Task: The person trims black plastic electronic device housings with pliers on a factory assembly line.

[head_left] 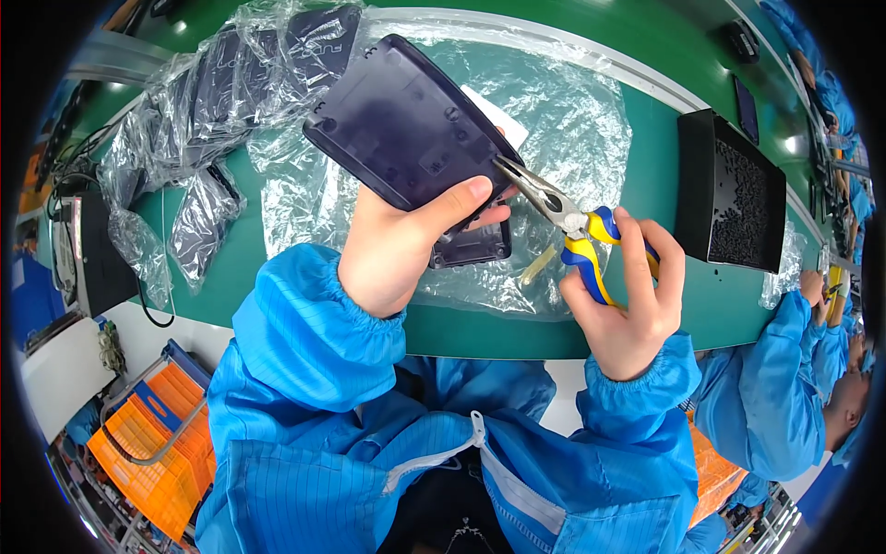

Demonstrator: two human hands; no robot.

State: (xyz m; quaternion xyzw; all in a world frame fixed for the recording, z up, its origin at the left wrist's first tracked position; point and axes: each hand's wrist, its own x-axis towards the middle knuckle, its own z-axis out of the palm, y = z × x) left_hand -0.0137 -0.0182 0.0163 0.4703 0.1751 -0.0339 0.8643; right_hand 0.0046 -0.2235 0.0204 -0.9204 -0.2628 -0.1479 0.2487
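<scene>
In my left hand (406,235) is a dark plastic housing shell (406,120), tilted up with its inner side showing; the thumb lies on its lower edge. My right hand (637,295) is wrapped round the blue and yellow handles of long-nose pliers (563,208). The pliers' jaws reach the right corner of the shell, and whether they grip its edge I cannot tell. Below the shell, a smaller dark plastic part (475,247) lies on clear plastic film (554,102). A white piece (498,115) shows partly behind the shell.
Bagged dark housings (249,74) are heaped at the far left, by a dark device with cables (97,249). On the right stands a black bin (738,194) of small black bits. An orange crate (157,434) is at lower left. A co-worker in blue (766,388) sits close at right.
</scene>
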